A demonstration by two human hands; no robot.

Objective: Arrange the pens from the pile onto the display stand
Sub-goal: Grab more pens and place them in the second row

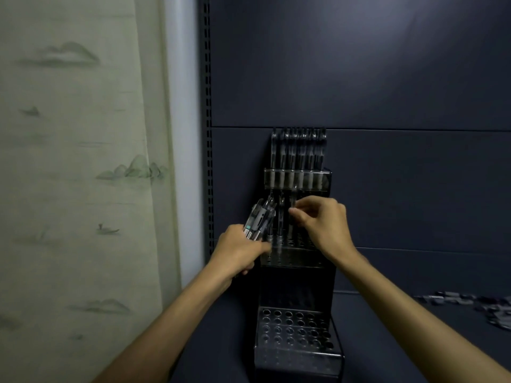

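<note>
Labels on the pens too blurred to read; no legible writing anywhere.

Left hand (240,251) fingers curled round a bundle of pens (258,221), caps fanning up and right, just beside the left edge of the display stand (297,352). Right hand (322,223) pinches a single pen (293,205) between thumb and fingertips, upright over the stand's middle tier; whether its tip sits in a hole cannot be told. Two more pens stand in that tier between the hands. Top tier holds a full row of pens (300,153).

Bottom tier's holes lie open, well below both hands. Loose pile of pens (486,306) lies on the dark shelf (401,327) near its right edge, well apart from the stand. Curtain (77,175) hangs past the shelf's left edge.
</note>
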